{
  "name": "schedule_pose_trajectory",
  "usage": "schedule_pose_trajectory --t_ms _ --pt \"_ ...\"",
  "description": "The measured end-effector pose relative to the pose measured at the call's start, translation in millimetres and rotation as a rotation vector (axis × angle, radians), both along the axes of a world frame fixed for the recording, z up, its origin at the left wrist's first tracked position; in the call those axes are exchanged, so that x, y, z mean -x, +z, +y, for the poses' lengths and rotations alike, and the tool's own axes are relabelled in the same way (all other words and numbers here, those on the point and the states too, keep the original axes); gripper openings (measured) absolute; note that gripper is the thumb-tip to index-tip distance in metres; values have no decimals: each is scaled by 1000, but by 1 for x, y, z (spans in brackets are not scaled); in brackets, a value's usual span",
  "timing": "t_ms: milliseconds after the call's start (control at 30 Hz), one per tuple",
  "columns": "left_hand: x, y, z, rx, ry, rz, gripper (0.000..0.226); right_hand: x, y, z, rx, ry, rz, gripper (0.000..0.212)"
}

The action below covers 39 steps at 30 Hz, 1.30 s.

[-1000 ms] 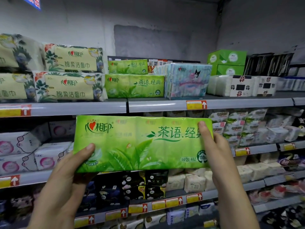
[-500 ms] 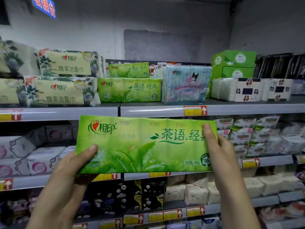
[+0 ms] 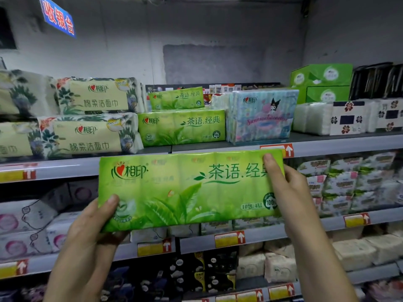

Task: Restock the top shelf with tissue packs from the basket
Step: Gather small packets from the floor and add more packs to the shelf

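a grey, patchy wall (image 3: 218,35) rose behind the shelving, with a blue sign (image 3: 57,18) in red characters hung high at the left. the top shelf (image 3: 349,146) was a grey metal ledge with a yellow and red price tag (image 3: 277,149) on its front lip. on it sat cream floral packs (image 3: 87,136) stacked two high at the left. beside them lay a stocked green pack (image 3: 181,127) with a second green one (image 3: 177,98) on top, set further back. to the right came a pale blue cartoon pack (image 3: 261,118), white packs with dark flowers (image 3: 346,118) and green boxes (image 3: 320,83) at the rear.

the held tissue pack (image 3: 187,190) was level, just below and in front of the top shelf's lip, not resting on it. the left hand (image 3: 91,232) gripped its lower left corner with the thumb on the front face. the right hand (image 3: 290,192) gripped its right end, thumb pressed up the front. lower shelves (image 3: 196,245) behind carried more wrapped packs and price tags.
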<state>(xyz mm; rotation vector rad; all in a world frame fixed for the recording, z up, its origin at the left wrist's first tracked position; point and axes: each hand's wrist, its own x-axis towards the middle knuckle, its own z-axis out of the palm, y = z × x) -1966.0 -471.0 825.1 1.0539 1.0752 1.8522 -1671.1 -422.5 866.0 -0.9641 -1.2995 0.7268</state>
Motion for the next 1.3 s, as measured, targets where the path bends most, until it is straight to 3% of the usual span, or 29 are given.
schedule_pose_trajectory --t_ms 167,400,533,733,867,967,1133,1200,1300 --pt "3 14 0 -44 -5 41 36 10 3 8 -32 33 49 53" --pt "-2 51 16 -111 -2 127 86 11 26 38 -122 17 57 32" --pt "6 69 35 -88 29 143 48 10 39 59 -138 48 -23 38" --pt "25 91 65 -61 75 348 19 9 69 98 -142 131 -155 45" --pt "35 115 84 -60 62 433 27 9 96 118 -137 175 -191 51" --pt "39 134 93 -59 45 517 42 4 114 132 -164 195 -248 25" --pt "46 159 102 -44 49 751 53 -1 135 142 -232 232 -352 6" --pt "48 165 103 -58 59 811 52 -4 138 143 -254 250 -365 11" --pt "50 171 106 -91 82 824 49 -4 144 143 -305 221 -441 52"
